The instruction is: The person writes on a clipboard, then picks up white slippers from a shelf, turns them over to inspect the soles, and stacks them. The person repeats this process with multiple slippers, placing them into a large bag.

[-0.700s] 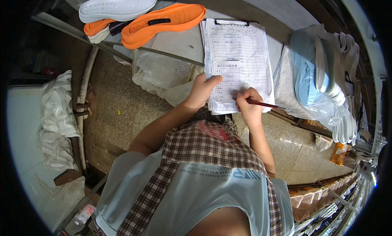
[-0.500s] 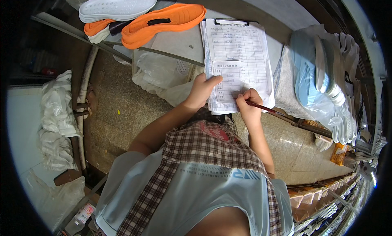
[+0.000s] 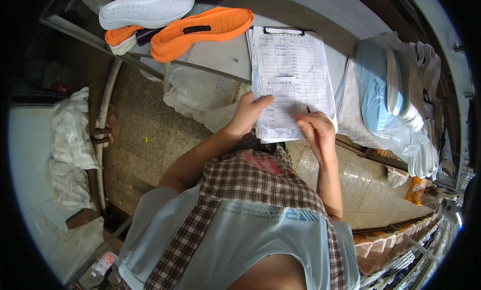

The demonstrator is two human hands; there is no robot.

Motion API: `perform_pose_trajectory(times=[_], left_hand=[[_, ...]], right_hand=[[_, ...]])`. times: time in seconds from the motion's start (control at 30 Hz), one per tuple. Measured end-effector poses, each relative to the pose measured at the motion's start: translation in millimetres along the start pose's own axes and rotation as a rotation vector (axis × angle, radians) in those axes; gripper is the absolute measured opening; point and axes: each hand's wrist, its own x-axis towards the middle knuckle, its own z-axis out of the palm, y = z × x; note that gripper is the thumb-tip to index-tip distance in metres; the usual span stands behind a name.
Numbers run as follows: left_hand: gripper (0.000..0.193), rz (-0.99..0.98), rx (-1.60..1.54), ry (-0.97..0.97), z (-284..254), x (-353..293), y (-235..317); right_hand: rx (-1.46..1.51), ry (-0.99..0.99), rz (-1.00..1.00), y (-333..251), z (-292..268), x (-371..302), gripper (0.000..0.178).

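Note:
A clipboard with a dark clip bears a stack of printed forms filled in by handwriting. On top lies a smaller paper slip with a ruled table. My left hand grips the left edge of the stack, its thumb pressed flat on the slip. Over the lower right of the papers, my right hand is closed with its fingers curled. A dark red pen pokes out above its knuckles; the rest of it is hidden by the hand.
Orange and white shoe soles lie on the table at the far left of the clipboard. Plastic-wrapped blue and white soles stand at right. A bag of pale soles sits at far left.
My right hand has turned over and lifted a little from the slip, shifting right. The pen, earlier pointing out to the lower right, now shows only a short end above the fingers.

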Motion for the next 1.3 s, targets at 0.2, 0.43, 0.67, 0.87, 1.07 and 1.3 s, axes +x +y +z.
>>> perform_pose_trajectory(times=[0.2,0.43,0.67,0.87,1.07,1.3], left_hand=[[0.039,-0.009,0.077,-0.023,-5.1,3.3,2.3],[0.052,0.331,0.168,0.144,-18.4,4.9,-7.8],[0.056,0.547,0.703,-0.149,-19.9,3.2,12.0],[0.024,0.279,0.644,0.094,-8.2,9.8,8.4],[0.024,0.311,0.605,0.176,-6.3,14.6,2.0],[0.024,0.304,0.57,0.194,-1.7,13.5,2.8]], right_hand=[[-0.225,-0.077,-0.259,5.1,1.4,8.9,0.022],[0.286,-0.061,0.213,9.5,-1.2,6.6,0.013],[0.456,-0.242,0.464,-5.3,-29.6,37.5,0.009],[0.582,0.44,0.094,-7.5,-21.5,67.0,0.028],[0.952,0.387,0.46,1.6,17.7,48.4,0.025],[0.593,0.266,0.461,22.0,52.5,42.4,0.023]])
